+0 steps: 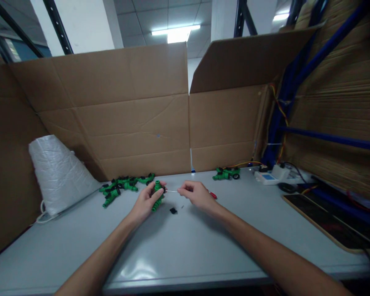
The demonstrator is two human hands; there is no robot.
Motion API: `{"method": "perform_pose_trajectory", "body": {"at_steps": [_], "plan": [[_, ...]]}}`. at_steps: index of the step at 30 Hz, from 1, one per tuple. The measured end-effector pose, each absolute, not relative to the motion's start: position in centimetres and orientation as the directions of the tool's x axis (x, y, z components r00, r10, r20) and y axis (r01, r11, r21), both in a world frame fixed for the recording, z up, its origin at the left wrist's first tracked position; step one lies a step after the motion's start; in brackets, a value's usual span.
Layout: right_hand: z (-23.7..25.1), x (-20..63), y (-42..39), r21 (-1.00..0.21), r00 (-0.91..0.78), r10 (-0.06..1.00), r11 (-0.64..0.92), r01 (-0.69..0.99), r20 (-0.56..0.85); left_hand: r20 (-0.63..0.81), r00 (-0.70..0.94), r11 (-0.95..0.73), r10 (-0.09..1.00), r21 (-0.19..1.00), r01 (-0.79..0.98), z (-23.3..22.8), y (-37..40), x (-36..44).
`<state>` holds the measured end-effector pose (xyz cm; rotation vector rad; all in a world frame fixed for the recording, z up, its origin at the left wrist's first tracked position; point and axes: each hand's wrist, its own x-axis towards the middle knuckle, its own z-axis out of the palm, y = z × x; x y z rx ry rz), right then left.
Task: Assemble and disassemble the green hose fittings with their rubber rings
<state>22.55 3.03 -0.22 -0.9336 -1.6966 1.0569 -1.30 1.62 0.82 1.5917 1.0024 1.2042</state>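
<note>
My left hand [146, 201] is closed around a green plastic pipe fitting [157, 200] with ribbed ends and a dark part on its right side. Thumb and fingers of my right hand [195, 194] grip a screwdriver [172, 190]. Its thin metal shaft points left, the tip at the dark part of the fitting; whether it is seated there is too small to tell. Red handle shows behind the right hand. On the table below lie a small black piece [173, 211] and a tiny thin item, perhaps a screw [182, 206].
Several green fittings [123, 185] are piled at the back left, and more green fittings [226, 173] sit back right. A white plastic-wrapped bundle [61, 176] leans at left. Cardboard walls [135, 119] enclose the table [179, 250]. Right: a power strip [271, 176] and a dark panel [320, 220].
</note>
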Motion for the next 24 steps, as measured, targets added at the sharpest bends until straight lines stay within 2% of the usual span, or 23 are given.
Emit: {"method": "perform_pose_trajectory", "body": {"at_steps": [1, 3, 5, 7, 9, 11, 12, 15, 17, 19, 21, 24], "plan": [[-0.21, 22.70, 3.11, -0.980, -0.379, 0.912, 0.191, 0.059, 0.155, 0.295, 0.212, -0.323, 0.932, 0.939, 0.116, 0.92, 1.58, -1.28], [-0.20, 22.99, 3.15, -0.994, -0.572, 0.816, -0.111, -0.018, -0.081, 0.340, 0.233, -0.381, 0.911, 0.910, 0.162, 1.08, 1.49, -1.21], [-0.22, 23.12, 3.05, -0.971, -0.670, 0.724, -0.237, -0.019, -0.163, 0.356, 0.252, -0.408, 0.900, 0.891, 0.200, 1.17, 1.42, -1.17], [-0.30, 23.08, 2.88, -0.991, -0.629, 0.770, -0.132, 0.009, -0.108, 0.349, 0.266, -0.410, 0.899, 0.884, 0.226, 1.20, 1.40, -1.21], [-0.40, 22.99, 2.69, -0.982, -0.549, 0.832, 0.158, 0.102, 0.077, 0.339, 0.273, -0.404, 0.900, 0.885, 0.232, 1.23, 1.41, -1.33], [-0.46, 23.01, 2.52, -0.859, -0.520, 0.799, 0.465, 0.215, 0.302, 0.330, 0.280, -0.395, 0.902, 0.892, 0.221, 1.29, 1.43, -1.47], [-0.45, 23.07, 2.43, -0.777, -0.526, 0.761, 0.571, 0.264, 0.380, 0.324, 0.283, -0.388, 0.903, 0.897, 0.212, 1.34, 1.43, -1.51], [-0.30, 23.19, 2.26, -0.620, -0.527, 0.699, 0.699, 0.357, 0.484, 0.311, 0.271, -0.366, 0.911, 0.913, 0.182, 1.57, 1.43, -1.50], [-0.15, 23.08, 2.29, -0.640, -0.484, 0.714, 0.687, 0.345, 0.506, 0.316, 0.245, -0.359, 0.916, 0.921, 0.151, 1.74, 1.44, -1.37], [-0.02, 22.85, 2.47, -0.781, -0.421, 0.789, 0.574, 0.247, 0.447, 0.334, 0.222, -0.365, 0.916, 0.924, 0.114, 1.84, 1.46, -1.23], [0.02, 22.68, 2.73, -0.936, -0.421, 0.870, 0.332, 0.114, 0.257, 0.364, 0.205, -0.389, 0.909, 0.916, 0.096, 1.80, 1.48, -1.11], [-0.16, 22.76, 3.12, -1.000, -0.510, 0.860, -0.009, 0.010, -0.013, 0.395, 0.199, -0.425, 0.897, 0.894, 0.141, 1.41, 1.51, -1.05]]}}
